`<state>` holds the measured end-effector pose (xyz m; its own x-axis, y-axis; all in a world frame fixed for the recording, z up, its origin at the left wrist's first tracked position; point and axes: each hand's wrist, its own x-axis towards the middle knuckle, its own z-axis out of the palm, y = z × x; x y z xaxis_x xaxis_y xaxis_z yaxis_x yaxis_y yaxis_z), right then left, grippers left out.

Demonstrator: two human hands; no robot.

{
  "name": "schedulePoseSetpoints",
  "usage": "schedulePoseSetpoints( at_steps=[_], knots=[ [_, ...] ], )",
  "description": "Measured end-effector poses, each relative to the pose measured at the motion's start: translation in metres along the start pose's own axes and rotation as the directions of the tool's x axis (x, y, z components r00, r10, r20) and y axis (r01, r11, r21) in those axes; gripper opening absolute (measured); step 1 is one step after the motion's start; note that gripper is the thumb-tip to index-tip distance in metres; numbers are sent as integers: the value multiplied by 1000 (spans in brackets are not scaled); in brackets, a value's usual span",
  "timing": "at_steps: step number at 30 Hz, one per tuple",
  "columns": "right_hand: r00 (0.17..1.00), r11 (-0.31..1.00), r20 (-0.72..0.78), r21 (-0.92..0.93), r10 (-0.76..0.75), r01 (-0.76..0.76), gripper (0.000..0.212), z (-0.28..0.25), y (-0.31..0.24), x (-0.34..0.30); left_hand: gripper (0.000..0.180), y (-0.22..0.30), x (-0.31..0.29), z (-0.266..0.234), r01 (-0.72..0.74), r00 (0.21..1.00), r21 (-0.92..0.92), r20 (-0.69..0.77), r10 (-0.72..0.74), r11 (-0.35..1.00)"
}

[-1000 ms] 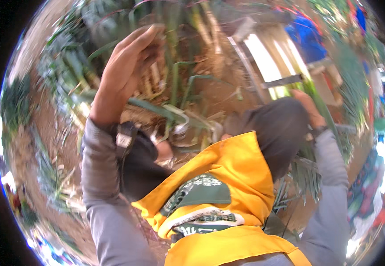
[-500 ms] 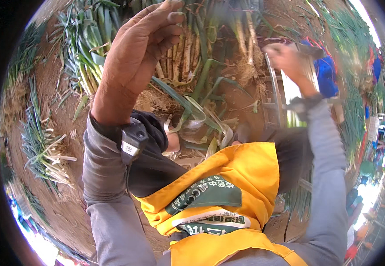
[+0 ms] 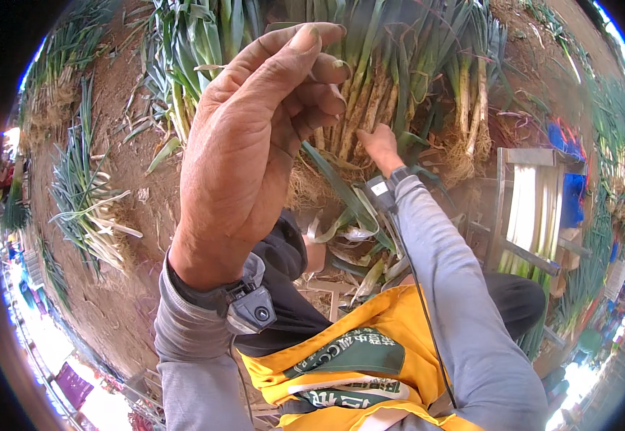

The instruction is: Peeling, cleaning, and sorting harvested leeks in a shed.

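Note:
My left hand [image 3: 255, 136] is raised close to the view, its fingers loosely curled and a little apart, with nothing visible in it. Beyond it, a thick row of long green onions [image 3: 362, 93] lies with soil-brown stalks and roots toward me and green leaves pointing away. My right hand [image 3: 380, 149] reaches into that row, its fingers closed at the lower part of one onion's stalk; the fingertips are partly hidden. Loose peeled leaves [image 3: 355, 208] lie between my legs, below the roots.
At right, a metal-framed rack [image 3: 501, 208] holds cleaned white onion stalks [image 3: 531, 208], beside a blue bag [image 3: 575, 197]. A smaller bunch of onions [image 3: 89, 205] lies on the soil at left. More green onion heaps [image 3: 618, 129] line the far right.
My right hand has swung left from the rack to the onion row and closed at a stalk. The view has shifted, and my left hand appears larger and lower.

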<state>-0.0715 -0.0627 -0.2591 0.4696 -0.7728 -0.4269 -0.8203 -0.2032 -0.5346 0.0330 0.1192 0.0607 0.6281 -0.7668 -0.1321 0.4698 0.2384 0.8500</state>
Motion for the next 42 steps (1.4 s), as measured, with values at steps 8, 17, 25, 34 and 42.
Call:
schedulePoseSetpoints(
  at_steps=[8, 17, 25, 34, 42],
  knots=[
    [949, 803, 232, 594, -214, 36, 51, -49, 26, -88, 33, 2, 2, 6, -9, 999, 12, 48, 9, 1000],
    [953, 723, 150, 685, -264, 93, 68, -89, 33, -153, 22, -18, 17, 31, -56, 994, 47, 95, 51, 997],
    [798, 657, 110, 640, -592, 399, 27, -282, -26, -292, 38, -65, 45, 44, 150, 988, 150, -59, -142, 977],
    [883, 811, 187, 510, -431, 288, 36, -268, 7, -357, 40, -85, 41, 77, 169, 955, -403, 292, -48, 899],
    [753, 738, -220, 161, -620, 655, 44, -217, -25, -282, 30, -62, 25, 76, -36, 960, -375, 244, 137, 926]
  ],
)
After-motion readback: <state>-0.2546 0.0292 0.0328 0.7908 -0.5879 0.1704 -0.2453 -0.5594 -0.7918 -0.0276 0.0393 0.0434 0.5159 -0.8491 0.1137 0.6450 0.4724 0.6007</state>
